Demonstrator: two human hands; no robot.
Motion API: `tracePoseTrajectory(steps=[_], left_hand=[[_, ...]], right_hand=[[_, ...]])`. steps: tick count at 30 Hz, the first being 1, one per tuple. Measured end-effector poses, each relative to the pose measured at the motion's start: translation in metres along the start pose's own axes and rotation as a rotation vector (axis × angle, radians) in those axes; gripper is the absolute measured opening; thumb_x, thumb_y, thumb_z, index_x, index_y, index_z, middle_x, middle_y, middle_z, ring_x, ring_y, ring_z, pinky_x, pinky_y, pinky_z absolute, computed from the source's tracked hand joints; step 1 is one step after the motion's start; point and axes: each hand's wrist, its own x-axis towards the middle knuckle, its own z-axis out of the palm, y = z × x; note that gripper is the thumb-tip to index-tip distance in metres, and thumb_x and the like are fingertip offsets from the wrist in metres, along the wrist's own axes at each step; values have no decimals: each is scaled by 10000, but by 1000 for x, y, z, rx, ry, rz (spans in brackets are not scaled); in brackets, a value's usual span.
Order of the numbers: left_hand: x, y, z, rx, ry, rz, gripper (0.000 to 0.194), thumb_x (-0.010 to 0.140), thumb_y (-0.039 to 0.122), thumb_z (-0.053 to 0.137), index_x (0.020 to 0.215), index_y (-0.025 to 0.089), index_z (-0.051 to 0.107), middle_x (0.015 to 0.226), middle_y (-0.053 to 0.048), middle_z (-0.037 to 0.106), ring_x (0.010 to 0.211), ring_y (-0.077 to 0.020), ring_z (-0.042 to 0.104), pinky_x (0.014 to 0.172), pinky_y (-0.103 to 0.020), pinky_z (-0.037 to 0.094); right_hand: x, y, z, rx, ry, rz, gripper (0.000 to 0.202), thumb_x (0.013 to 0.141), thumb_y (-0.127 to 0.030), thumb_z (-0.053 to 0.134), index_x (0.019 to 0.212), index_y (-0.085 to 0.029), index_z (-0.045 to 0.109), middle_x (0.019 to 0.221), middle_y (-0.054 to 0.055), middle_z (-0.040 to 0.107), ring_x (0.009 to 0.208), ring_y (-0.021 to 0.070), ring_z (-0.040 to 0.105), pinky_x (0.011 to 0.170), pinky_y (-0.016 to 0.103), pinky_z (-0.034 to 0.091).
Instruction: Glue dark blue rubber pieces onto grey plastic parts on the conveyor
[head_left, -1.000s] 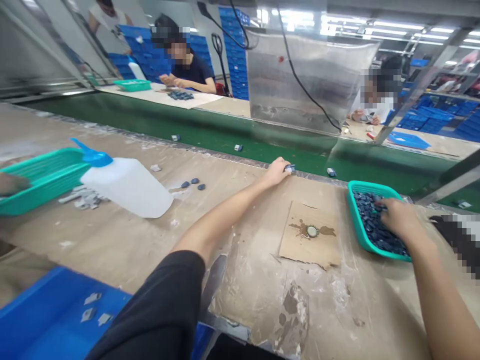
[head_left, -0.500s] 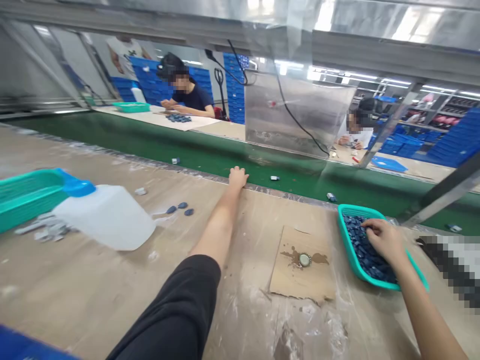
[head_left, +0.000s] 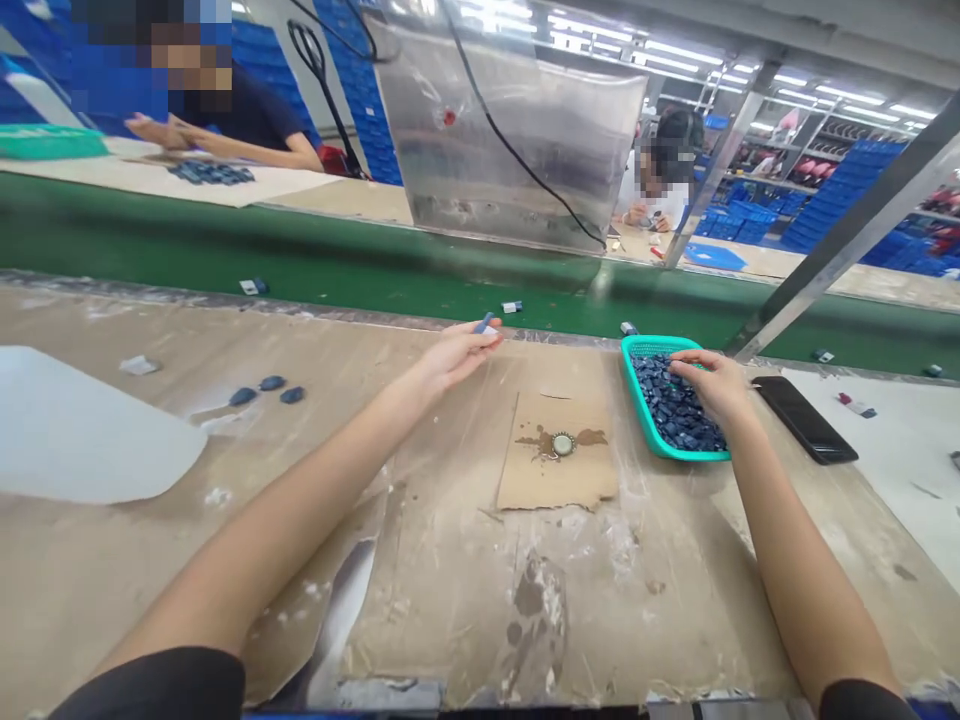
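Observation:
Over the near edge of the green belt, my left hand (head_left: 454, 358) is closed on a small blue-and-white piece (head_left: 487, 325), which pokes out between thumb and fingers. My right hand (head_left: 712, 385) rests over a turquoise basket (head_left: 637, 405) filled with small dark blue pieces (head_left: 675, 405). Its thumb and fingertips are pinched together at the pieces; whatever they hold is too small to make out. Between my arms lies a square of cardboard (head_left: 525, 480) with wet brown stains, and on it a bottle cap (head_left: 562, 444).
Beyond the worktable runs a green belt (head_left: 360, 265) carrying several small blue-and-white pieces. Three dark blue pieces (head_left: 271, 383) and a white jug (head_left: 90, 430) are at left. A black phone (head_left: 806, 420) lies right of the basket. Two people sit across the belt, near a slanted metal post (head_left: 847, 225).
My left hand has drawn back from the belt's edge and now shows a blue-and-white piece in its fingers. My right hand stays at the basket. The view has shifted right and downward.

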Motion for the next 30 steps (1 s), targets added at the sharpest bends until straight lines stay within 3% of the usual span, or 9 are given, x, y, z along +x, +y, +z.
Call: tracePoseTrajectory(steps=[2, 5, 9, 12, 16, 21, 23, 26, 30], left_hand=[[-23, -4, 10, -61, -90, -36, 201, 759, -76, 490, 850, 72, 592, 669, -8, 586, 614, -34, 574, 689, -130, 475], [-44, -12, 17, -46, -188, -91, 152, 802, -16, 511, 886, 96, 572, 703, -4, 611, 637, -53, 602, 763, -194, 491], [-48, -21, 13, -53, -268, -160, 106, 831, 17, 493, 861, 101, 550, 709, -12, 626, 684, -89, 635, 881, -287, 477], [-44, -24, 8, -73, -308, -170, 168, 819, 14, 503, 943, 105, 571, 743, -22, 640, 719, -103, 642, 888, -309, 477], [-46, -24, 8, 18, -348, -133, 265, 717, -20, 599, 950, 104, 611, 790, -24, 643, 720, -90, 626, 874, -297, 473], [-51, -30, 14, 326, -379, 65, 244, 726, 79, 616, 969, 98, 629, 791, -29, 642, 699, -92, 598, 814, -299, 489], [-52, -34, 15, 486, -396, 212, 264, 717, 125, 633, 979, 107, 631, 898, -60, 657, 776, -125, 610, 824, -308, 488], [-55, -38, 17, 640, -416, 413, 302, 690, 123, 638, 991, 106, 623, 1005, -77, 651, 865, -147, 610, 831, -282, 483], [-68, -38, 20, 817, -439, 626, 298, 713, 155, 613, 1008, 117, 621, 988, -53, 658, 848, -138, 604, 778, -242, 479]], right_hand=[[-6, -10, 8, 99, -70, 7, 295, 564, -393, 672, 754, -170, 639, 671, 21, 620, 648, 184, 603, 679, 354, 493], [-25, -32, 31, 162, -292, -94, 218, 605, -313, 681, 776, -180, 655, 739, 30, 636, 667, 172, 599, 673, 330, 494], [-60, -54, 67, -104, -640, -380, 64, 688, -179, 590, 730, -169, 637, 789, 48, 622, 724, 167, 583, 646, 283, 471], [-77, -56, 84, -352, -764, -513, 122, 696, -60, 517, 730, -159, 579, 704, 26, 586, 626, 141, 527, 587, 255, 418], [-83, -52, 90, -529, -777, -677, 201, 667, 24, 455, 713, -166, 506, 692, 27, 558, 653, 150, 499, 603, 250, 384], [-84, -55, 89, -561, -774, -672, 187, 674, 6, 451, 685, -179, 475, 675, 25, 547, 644, 157, 501, 591, 255, 377], [-81, -57, 85, -485, -755, -601, 164, 686, -23, 470, 683, -186, 486, 677, 20, 563, 640, 156, 517, 604, 265, 398], [-75, -58, 79, -145, -628, -379, 95, 713, -140, 563, 701, -197, 489, 787, 33, 629, 746, 173, 594, 699, 305, 467], [-71, -60, 77, 318, -372, -76, 320, 608, -244, 731, 686, -209, 422, 813, 25, 665, 842, 198, 641, 779, 347, 508]])
